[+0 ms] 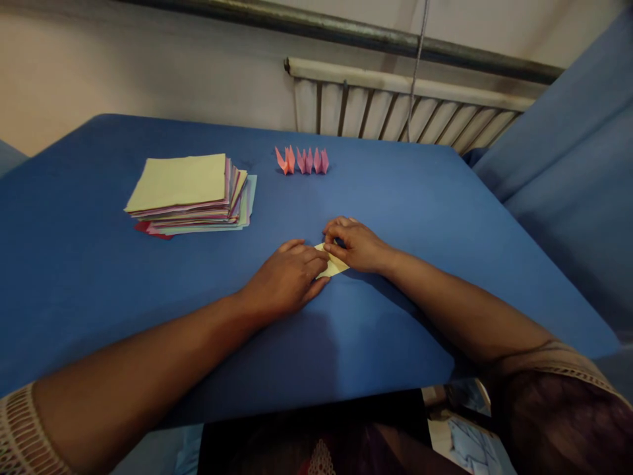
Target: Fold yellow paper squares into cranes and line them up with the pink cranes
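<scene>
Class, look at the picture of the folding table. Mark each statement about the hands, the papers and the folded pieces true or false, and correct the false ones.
1. Both hands press a pale yellow paper on the blue table. True.
2. The paper stack lies to the right of the hands. False: it lies to the left, further back.
3. The folded pieces are green. False: they are pink and orange.
4. The top sheet of the stack is pale yellow. True.
5. The left hand holds scissors. False: it lies flat on the paper; the right hand pinches it.
</scene>
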Action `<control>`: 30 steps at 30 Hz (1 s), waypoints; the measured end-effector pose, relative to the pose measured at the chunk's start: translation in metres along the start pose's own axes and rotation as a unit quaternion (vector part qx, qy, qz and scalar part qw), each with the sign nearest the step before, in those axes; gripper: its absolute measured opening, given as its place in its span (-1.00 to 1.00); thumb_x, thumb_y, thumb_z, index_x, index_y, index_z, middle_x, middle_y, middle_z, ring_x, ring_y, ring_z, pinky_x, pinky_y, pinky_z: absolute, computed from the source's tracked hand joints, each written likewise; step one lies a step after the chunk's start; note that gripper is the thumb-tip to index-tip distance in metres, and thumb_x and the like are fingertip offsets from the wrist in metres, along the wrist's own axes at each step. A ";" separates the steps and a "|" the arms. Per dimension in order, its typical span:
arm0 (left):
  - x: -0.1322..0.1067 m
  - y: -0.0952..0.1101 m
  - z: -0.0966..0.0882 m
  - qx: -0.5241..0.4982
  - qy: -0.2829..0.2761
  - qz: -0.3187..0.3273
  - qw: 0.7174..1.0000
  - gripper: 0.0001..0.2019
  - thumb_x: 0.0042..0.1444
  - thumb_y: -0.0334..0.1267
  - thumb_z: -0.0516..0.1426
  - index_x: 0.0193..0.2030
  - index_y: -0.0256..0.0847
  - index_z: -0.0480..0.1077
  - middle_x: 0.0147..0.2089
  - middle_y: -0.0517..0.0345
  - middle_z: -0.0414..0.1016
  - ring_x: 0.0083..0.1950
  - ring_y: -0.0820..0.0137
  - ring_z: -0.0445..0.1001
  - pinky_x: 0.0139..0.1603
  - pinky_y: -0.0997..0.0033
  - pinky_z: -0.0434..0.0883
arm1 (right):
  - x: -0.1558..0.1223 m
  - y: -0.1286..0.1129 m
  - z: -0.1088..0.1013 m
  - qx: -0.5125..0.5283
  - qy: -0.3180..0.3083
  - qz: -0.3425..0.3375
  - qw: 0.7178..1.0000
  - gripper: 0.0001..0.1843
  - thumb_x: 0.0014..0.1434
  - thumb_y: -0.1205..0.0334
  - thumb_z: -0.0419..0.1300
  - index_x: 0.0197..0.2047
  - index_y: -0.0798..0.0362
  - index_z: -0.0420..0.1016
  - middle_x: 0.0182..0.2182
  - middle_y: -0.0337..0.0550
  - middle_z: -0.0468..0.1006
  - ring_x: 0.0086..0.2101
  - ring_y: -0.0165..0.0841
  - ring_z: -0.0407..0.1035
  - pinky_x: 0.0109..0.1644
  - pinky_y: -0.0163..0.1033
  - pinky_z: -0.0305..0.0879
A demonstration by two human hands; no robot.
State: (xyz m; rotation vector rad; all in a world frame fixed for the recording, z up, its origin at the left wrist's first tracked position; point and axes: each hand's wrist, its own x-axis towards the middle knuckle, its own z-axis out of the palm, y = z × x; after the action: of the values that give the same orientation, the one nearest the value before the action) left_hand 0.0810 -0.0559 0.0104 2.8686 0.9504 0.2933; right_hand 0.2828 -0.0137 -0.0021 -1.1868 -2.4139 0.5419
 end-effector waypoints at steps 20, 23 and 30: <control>-0.010 -0.009 0.002 -0.003 0.019 0.017 1.000 -0.75 0.27 -0.26 0.06 0.02 -0.19 0.46 0.07 0.04 0.55 0.19 0.22 0.42 0.36 0.00 0.11 | -0.018 -0.022 -0.011 -0.040 -0.055 0.143 0.987 -0.90 0.18 0.25 0.19 -0.38 0.02 0.39 -0.44 -0.25 0.49 -0.44 -0.42 0.26 -0.36 -0.27 0.05; -0.011 -0.011 0.002 0.009 0.022 0.018 1.000 -0.74 0.27 -0.29 0.04 0.03 -0.19 0.46 0.09 0.02 0.54 0.20 0.21 0.41 0.35 -0.01 0.11 | -0.019 -0.023 -0.005 -0.014 -0.035 0.161 0.986 -0.90 0.19 0.25 0.17 -0.37 0.00 0.35 -0.50 -0.29 0.46 -0.50 -0.43 0.25 -0.40 -0.27 0.04; -0.010 -0.015 -0.002 -0.006 0.031 0.011 0.999 -0.75 0.26 -0.25 0.06 0.01 -0.21 0.44 0.09 0.00 0.53 0.13 0.20 0.44 0.32 0.01 0.15 | -0.013 -0.007 0.025 0.197 0.074 0.222 0.952 -0.89 0.20 0.24 0.14 -0.33 -0.04 0.24 -0.56 -0.38 0.43 -0.56 -0.45 0.34 -0.46 -0.31 0.18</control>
State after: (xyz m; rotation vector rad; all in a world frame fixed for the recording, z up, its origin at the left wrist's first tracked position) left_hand 0.0641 -0.0497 0.0082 2.8767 0.9260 0.3907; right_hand 0.2728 -0.0322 -0.0220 -1.5204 -1.7962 0.9759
